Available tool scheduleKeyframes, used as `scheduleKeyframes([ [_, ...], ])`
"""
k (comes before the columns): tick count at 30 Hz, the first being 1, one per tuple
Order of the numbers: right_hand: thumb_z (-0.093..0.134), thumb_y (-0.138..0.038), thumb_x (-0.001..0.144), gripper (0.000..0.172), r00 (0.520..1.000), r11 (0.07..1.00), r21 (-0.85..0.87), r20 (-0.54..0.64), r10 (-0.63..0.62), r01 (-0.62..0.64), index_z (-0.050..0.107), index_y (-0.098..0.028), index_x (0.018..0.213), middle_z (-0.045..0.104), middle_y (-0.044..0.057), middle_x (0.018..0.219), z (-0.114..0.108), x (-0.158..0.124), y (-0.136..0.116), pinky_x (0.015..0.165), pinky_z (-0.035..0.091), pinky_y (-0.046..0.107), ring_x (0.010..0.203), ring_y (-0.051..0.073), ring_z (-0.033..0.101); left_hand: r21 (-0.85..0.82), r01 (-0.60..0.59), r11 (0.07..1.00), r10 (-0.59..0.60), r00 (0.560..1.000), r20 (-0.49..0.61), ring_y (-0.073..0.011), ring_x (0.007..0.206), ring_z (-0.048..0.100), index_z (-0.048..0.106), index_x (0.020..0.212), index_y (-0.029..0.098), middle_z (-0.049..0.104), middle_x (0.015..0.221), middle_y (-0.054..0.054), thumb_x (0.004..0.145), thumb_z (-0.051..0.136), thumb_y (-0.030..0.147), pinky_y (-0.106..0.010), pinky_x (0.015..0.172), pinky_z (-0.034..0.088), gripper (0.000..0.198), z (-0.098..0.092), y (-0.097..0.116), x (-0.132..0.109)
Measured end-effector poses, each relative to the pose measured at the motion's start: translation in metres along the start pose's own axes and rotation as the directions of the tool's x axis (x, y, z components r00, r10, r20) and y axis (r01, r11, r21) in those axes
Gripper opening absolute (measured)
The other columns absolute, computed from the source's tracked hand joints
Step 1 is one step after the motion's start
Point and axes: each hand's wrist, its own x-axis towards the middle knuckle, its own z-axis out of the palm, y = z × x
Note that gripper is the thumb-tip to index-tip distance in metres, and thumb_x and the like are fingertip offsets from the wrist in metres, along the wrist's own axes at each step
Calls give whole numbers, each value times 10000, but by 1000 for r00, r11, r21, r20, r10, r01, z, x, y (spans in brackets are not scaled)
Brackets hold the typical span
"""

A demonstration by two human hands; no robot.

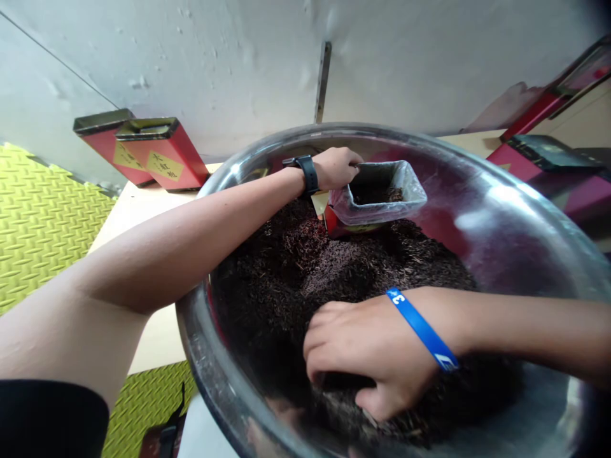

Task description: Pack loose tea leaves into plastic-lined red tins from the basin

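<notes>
A large steel bowl (200,356) holds a heap of dark loose tea leaves (344,261). In the far part of the bowl stands a red tin (337,222) lined with a clear plastic bag (415,191), with some tea inside. My left hand (337,166), below a black watch, is closed on the tin's left rim. My right hand (367,356), wearing a blue wristband (422,327), is down in the near part of the heap. Its fingers curl into the tea, the thumb lower down; the fingertips are partly hidden by leaves.
Two red tins with yellow labels (162,159) stand on the light tabletop (128,216), left behind the bowl. More red tins (539,159) are at the right. A pale wall (238,70) rises close behind. Yellow-green floor mats (42,222) lie at the left.
</notes>
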Motion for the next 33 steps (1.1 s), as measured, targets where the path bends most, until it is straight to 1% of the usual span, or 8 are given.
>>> scheduleKeyframes([
  [4, 502, -152, 745, 424, 982, 984, 177, -182, 56, -23, 499, -43, 1155, 572, 134, 1058, 8, 7, -6, 861, 379, 234, 971, 176, 512, 16, 0, 1000, 0, 1000, -14, -172, 897, 528, 614, 1038, 163, 617, 969, -61, 798, 380, 251, -266, 779, 375, 347, 0, 0, 0],
  [9, 400, -261, 811, 301, 920, 956, 194, -283, 270, -221, 572, -52, 943, 587, 142, 849, 47, 22, -15, 686, 413, 294, 738, 185, 522, 23, -2, 1000, 2, 1000, -19, -171, 872, 534, 624, 1012, 161, 623, 941, -63, 798, 380, 251, -269, 760, 377, 336, 1, -2, 0],
  [14, 363, -314, 847, 282, 764, 862, 350, -416, 494, -367, 566, -129, 909, 587, 86, 838, 65, 24, -26, 672, 375, 271, 750, 154, 520, 12, -1, 1000, 1, 999, -51, -164, 868, 540, 625, 1007, 169, 631, 951, -55, 796, 384, 244, -261, 755, 376, 329, 4, 2, -1],
  [16, 358, -346, 851, 276, 727, 838, 383, -432, 534, -388, 566, -166, 858, 597, 44, 798, 68, 24, -27, 631, 354, 252, 714, 133, 524, 5, 8, 1000, -8, 998, -67, -163, 870, 542, 625, 1003, 167, 633, 956, -57, 800, 381, 243, -260, 749, 378, 327, 5, 3, -2],
  [22, 292, -357, 878, 416, 789, 900, 220, -433, 436, -377, 537, -168, 600, 605, 10, 598, 74, 26, -22, 507, 257, 258, 490, 83, 443, 0, 36, 999, -36, 998, -55, -164, 878, 545, 612, 1035, 165, 632, 961, -61, 817, 370, 249, -267, 759, 382, 336, 5, 6, -3],
  [27, 270, -332, 891, 477, 857, 934, 146, -372, 357, -326, 545, -141, 552, 591, 23, 541, 71, 28, -19, 463, 199, 266, 417, 71, 316, 0, 31, 1000, -31, 999, -38, -170, 923, 532, 599, 1062, 169, 622, 1004, -63, 823, 362, 250, -272, 800, 373, 345, 4, 6, -3],
  [30, 307, -392, 881, 501, 843, 892, 338, -344, 413, -299, 476, -135, 486, 438, -17, 419, 61, 28, -14, 437, 181, 245, 395, 55, 220, -2, 30, 1000, -30, 999, -38, -174, 906, 536, 612, 1033, 167, 626, 982, -67, 817, 370, 251, -269, 783, 378, 335, 3, 7, -3],
  [33, 328, -531, 848, 576, 783, 689, 680, -276, 558, -251, 362, -143, 425, 291, -44, 371, 46, 30, -1, 393, 187, 213, 356, 37, 217, -2, 29, 1000, -29, 999, -44, -176, 865, 547, 627, 1006, 166, 636, 938, -70, 806, 384, 253, -266, 744, 386, 327, 2, 7, -3],
])
